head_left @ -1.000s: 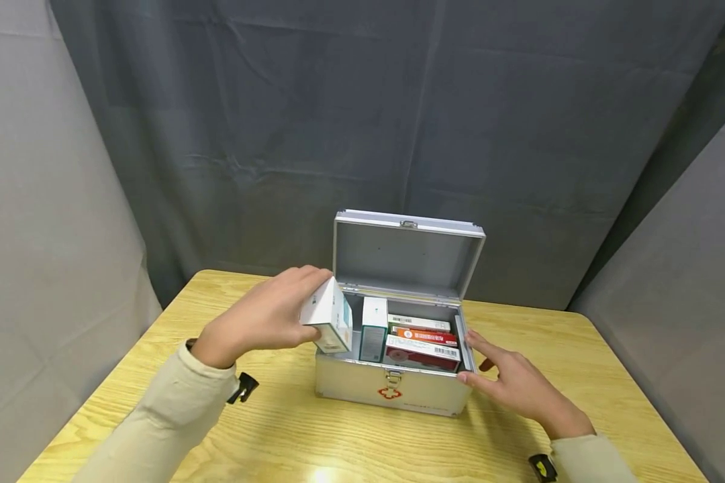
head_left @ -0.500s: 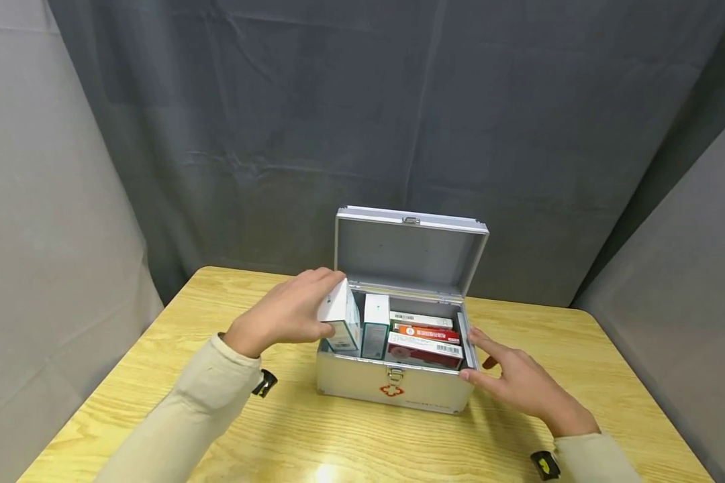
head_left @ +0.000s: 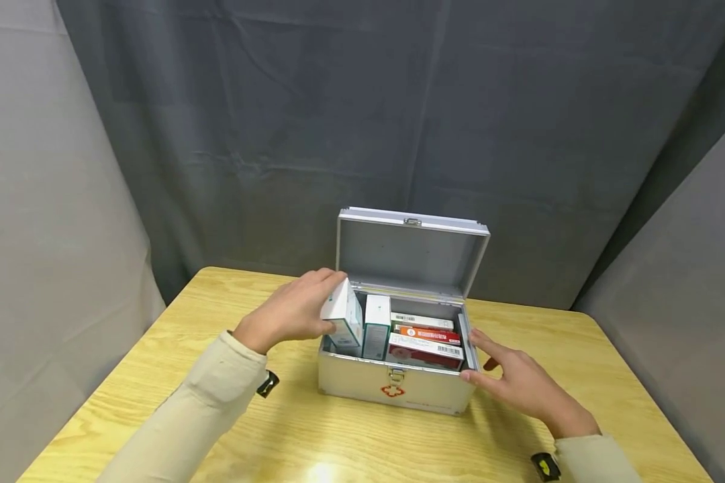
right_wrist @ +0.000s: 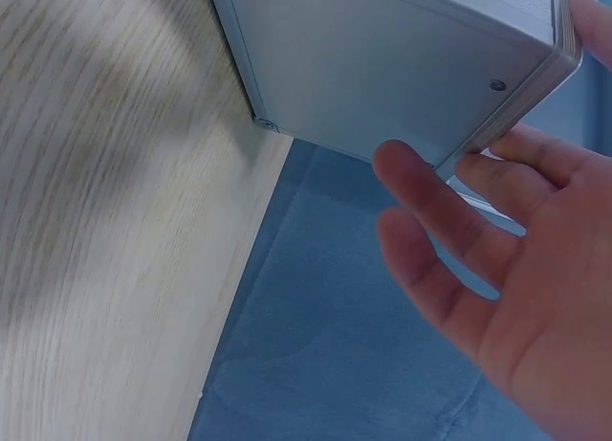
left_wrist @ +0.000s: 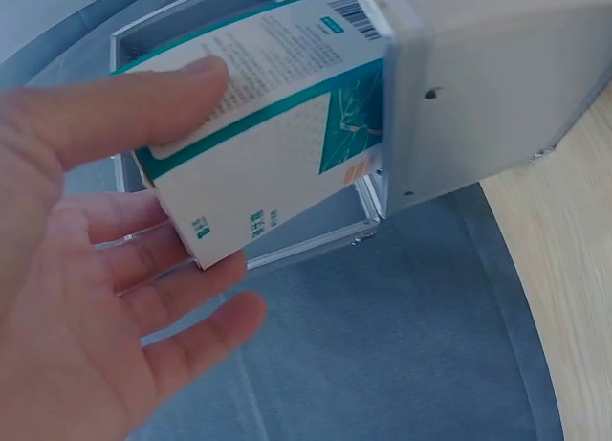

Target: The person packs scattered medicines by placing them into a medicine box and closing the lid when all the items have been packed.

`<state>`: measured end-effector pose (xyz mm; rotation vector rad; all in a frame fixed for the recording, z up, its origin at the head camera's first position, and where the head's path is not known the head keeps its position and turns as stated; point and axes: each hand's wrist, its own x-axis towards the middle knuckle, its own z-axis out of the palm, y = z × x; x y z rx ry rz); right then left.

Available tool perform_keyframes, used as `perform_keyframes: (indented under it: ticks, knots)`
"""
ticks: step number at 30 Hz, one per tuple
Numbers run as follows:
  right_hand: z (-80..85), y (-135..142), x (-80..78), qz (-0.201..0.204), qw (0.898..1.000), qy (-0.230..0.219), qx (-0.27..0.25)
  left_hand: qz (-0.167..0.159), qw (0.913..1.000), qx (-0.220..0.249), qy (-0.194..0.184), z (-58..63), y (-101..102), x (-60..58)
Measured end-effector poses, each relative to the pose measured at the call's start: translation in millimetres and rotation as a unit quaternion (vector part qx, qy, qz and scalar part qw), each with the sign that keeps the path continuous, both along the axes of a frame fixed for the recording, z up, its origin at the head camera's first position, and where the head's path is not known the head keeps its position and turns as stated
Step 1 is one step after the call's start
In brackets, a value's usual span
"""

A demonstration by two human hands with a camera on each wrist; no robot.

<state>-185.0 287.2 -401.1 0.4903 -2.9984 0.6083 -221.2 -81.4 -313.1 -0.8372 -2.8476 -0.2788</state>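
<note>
My left hand (head_left: 290,310) pinches a white and teal medicine box (head_left: 342,316) between thumb and fingers. That box stands tilted at the left end of a silver first-aid case (head_left: 359,384), its lower part inside the rim. In the left wrist view the thumb lies across the box's printed face, and its far end is hidden behind the case wall (left_wrist: 497,106). My right hand (head_left: 516,384) rests its thumb and fingertips on the case's right rim. In the right wrist view, two of its fingers extend below the rim beside the case's end wall (right_wrist: 382,73).
Beside the held box, another white and teal box (head_left: 377,329) stands upright in the case. Several flat medicine boxes (head_left: 424,352) fill its right part. The lid (head_left: 411,258) is raised at the back. The case stands on a wooden table (head_left: 266,429) before a grey curtain (head_left: 278,134).
My left hand has brought the medicine box right and down into the case's left end, with little motion in the last half second. The right hand stays at the rim.
</note>
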Motion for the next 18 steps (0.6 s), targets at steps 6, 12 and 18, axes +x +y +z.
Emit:
perform_keyframes:
  ticks: [6,12,18]
  knots:
    - [-0.7,-0.2,4.3,0.001,1.000,0.015,-0.011,-0.003,1.0000,-0.005,-0.001,-0.9,1.9,-3.9]
    - [2.4,-6.3,4.8,0.013,1.000,0.017,-0.019,0.009,0.9995,-0.029,0.000,0.6,1.8,-7.7]
    - [1.7,-7.7,4.4,0.014,1.000,0.005,-0.016,0.021,0.9987,-0.046,-0.011,-0.8,6.2,-10.6]
